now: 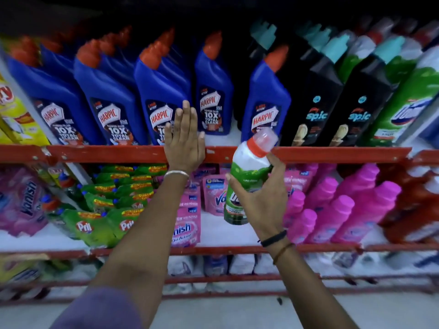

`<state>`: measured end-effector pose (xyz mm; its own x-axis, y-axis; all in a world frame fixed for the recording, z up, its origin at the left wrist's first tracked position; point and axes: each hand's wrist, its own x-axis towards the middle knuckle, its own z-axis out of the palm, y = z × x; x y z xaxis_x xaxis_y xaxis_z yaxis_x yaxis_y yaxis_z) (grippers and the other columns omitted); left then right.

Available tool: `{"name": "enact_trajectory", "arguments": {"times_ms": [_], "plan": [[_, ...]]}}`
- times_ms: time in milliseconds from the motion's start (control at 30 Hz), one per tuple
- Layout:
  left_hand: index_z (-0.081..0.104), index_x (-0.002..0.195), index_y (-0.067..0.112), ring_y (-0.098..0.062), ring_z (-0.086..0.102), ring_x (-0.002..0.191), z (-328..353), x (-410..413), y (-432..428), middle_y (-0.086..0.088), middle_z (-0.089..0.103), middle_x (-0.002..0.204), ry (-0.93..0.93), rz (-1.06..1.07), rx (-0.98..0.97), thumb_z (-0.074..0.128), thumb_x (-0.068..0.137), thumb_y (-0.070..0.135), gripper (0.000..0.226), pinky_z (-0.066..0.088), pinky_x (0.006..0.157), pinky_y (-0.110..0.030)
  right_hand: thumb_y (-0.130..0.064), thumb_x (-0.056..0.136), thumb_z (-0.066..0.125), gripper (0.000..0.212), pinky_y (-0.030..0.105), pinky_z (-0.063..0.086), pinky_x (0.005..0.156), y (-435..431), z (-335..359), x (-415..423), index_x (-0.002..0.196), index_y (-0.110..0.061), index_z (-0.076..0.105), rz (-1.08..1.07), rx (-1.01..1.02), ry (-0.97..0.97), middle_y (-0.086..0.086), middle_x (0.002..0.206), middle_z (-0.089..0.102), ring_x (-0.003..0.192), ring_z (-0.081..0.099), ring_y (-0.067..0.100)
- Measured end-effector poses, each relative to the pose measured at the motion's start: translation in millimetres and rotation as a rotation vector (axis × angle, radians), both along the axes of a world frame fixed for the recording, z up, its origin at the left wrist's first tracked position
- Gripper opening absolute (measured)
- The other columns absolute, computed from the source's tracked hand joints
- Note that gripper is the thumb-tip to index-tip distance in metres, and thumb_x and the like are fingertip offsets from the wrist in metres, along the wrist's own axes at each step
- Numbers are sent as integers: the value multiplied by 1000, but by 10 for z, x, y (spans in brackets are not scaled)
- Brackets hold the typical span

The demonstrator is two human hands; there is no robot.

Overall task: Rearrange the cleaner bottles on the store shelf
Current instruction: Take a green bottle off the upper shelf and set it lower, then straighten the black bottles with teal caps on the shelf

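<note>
My right hand [260, 198] grips a green-and-white cleaner bottle [247, 172] with a red collar and clear cap, held tilted in front of the red shelf rail [107, 154]. My left hand [184, 136] is flat, fingers apart, resting against the rail and the front of a blue Harpic bottle [159, 96]. Several blue Harpic bottles with orange caps line the upper shelf, one set further back [213, 91], another further right [266, 100]. Two black Spic bottles [316, 100] with teal caps stand right of them, then a green-and-white bottle [403, 100].
On the lower shelf lie green Pril pouches [95, 219], pink Vanish pouches [187, 229] and pink bottles [344, 210]. Red bottles [418, 210] stand at the far right. A yellow pack [16, 108] sits at the upper left. A white gap shows on the upper shelf beside the set-back Harpic bottle.
</note>
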<state>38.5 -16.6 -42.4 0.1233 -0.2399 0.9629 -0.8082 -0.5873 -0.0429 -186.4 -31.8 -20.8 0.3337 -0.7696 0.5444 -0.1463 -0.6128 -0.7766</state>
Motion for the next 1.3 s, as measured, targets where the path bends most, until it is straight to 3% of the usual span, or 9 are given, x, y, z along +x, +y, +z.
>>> {"name": "enact_trajectory", "arguments": {"times_ms": [200,367,533,667,833,933,1100,1200,1300], "plan": [[-12,153,13,-10,-18,145,5,28,-37,-1,-18,159,-18,24,3,30,98,30,71,-18,116,-33,-27,64,86,73,28,48,78,-160,-709,120,120,-15,42,45,238,152,-5,107,55,95,57,15],[21,144,-1,-10,-16,145,-39,53,-70,-21,40,144,-26,21,-38,37,95,27,58,-15,116,-33,-22,67,84,73,38,53,84,-241,-1121,243,125,-13,39,69,272,248,2,116,55,104,58,22],[-10,153,12,-10,-18,144,-56,87,-81,-15,18,154,-64,43,-21,33,96,28,73,-18,116,-33,-26,68,83,73,44,54,85,-249,-1337,276,124,-10,39,54,254,327,13,120,56,109,58,29],[14,150,3,-10,-17,144,-59,83,-70,-20,39,145,-37,20,-34,35,96,27,62,-16,116,-33,-28,70,81,73,48,56,83,-219,-1394,258,125,-12,36,30,231,339,12,121,55,109,58,29],[-17,151,15,-10,-17,145,-30,46,-35,2,-22,158,-45,22,-3,31,97,29,73,-18,116,-33,-52,68,78,100,49,45,101,-152,-1376,151,141,-7,26,47,204,335,16,140,39,128,43,31],[-12,152,13,-12,-13,146,-48,53,-32,2,-18,159,-43,9,-9,31,98,28,71,-15,117,-34,-62,67,67,98,43,33,110,-129,-1067,101,136,-2,33,-78,138,140,19,141,35,132,31,22],[-8,153,12,-13,-11,147,-32,44,-24,0,-15,160,-21,-9,-31,31,98,28,69,-15,118,-34,-36,78,70,67,20,26,109,-357,192,275,127,0,41,-96,-183,-259,11,130,42,124,35,12],[-8,153,13,-12,-11,147,-12,23,-10,1,-14,160,6,-17,-21,28,98,29,68,-14,118,-34,-31,82,70,73,22,23,111,-583,840,463,134,5,34,-118,-281,-146,22,137,39,129,33,26],[-7,153,12,-13,-9,147,-18,11,-3,0,-13,160,20,-32,-23,27,99,30,67,-13,118,-34,-38,80,70,85,38,31,110,-775,1110,663,138,5,26,-156,-262,147,24,140,37,130,36,35]]}}
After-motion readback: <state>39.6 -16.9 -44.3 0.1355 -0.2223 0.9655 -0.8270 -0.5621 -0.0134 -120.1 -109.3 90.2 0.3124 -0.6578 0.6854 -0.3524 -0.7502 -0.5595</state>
